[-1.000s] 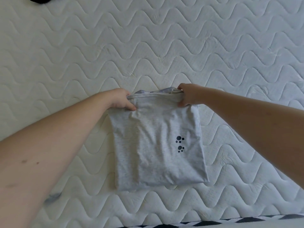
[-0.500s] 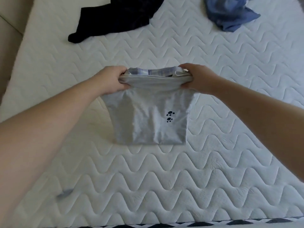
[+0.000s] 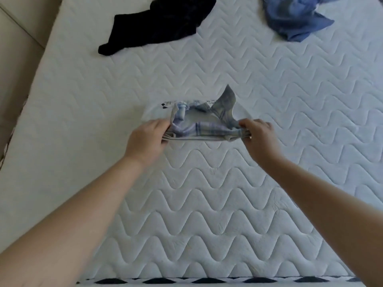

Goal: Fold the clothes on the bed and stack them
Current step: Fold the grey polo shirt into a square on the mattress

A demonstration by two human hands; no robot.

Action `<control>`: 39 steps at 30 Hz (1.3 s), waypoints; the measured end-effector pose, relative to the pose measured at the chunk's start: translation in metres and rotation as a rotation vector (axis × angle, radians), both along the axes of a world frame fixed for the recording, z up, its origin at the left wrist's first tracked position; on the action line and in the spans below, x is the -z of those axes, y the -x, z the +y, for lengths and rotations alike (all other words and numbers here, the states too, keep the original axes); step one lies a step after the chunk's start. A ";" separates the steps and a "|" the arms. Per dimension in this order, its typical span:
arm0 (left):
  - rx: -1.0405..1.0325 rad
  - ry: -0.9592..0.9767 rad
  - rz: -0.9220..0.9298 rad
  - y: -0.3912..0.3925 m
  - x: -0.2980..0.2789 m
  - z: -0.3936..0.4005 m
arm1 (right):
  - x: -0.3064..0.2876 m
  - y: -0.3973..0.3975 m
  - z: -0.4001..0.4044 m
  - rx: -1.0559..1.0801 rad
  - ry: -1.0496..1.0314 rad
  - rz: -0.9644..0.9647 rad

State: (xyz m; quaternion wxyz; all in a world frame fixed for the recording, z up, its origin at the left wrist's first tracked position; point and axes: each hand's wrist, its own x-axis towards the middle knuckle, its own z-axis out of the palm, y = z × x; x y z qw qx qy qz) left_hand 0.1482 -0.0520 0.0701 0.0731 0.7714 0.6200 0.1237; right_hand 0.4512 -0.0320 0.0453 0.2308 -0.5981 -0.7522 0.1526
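1. While both arms reach out over it, the white quilted mattress (image 3: pixel 207 204) fills nearly the whole view, and it is the surface where the stack has to be made; a pale floor or wall strip shows past its left edge, and a black-and-white patterned band (image 3: pixel 207 280) runs along its near edge.
2. Lying crumpled near the far edge, the black garment (image 3: pixel 157 25) is the biggest loose piece, unfolded and well apart from the hands.
3. Bunched at the far right, the blue garment (image 3: pixel 294 19) is likewise unfolded, so by my reading most of the task remains.
4. Held over the middle of the mattress, the grey T-shirt (image 3: pixel 199 129) is seen nearly edge-on as a flat folded bundle, with blue-striped inner fabric and one loose corner sticking up at the far side.
5. Gripping the bundle's left end, the left hand (image 3: pixel 145 139) has its fingers curled round the layers.
6. Pinching the right end, the right hand (image 3: pixel 259 133) holds the same edge between thumb and fingers.
7. Judging by this, the step in hand is setting down the folded shirt; the next move calls for lowering it level, tucking in the loose corner and keeping the layers aligned.
8. Nothing blocks the mattress directly below, though the two garments lie further on.
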 end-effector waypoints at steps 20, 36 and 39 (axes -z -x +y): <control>-0.210 0.295 -0.054 -0.078 0.141 -0.200 | 0.114 0.006 -0.187 0.170 0.614 0.005; -0.243 0.536 -0.445 -0.060 0.159 -0.129 | 0.111 0.021 -0.137 0.202 0.803 0.236; -0.348 0.624 -0.533 -0.057 0.161 -0.123 | 0.111 0.023 -0.133 0.299 0.871 0.406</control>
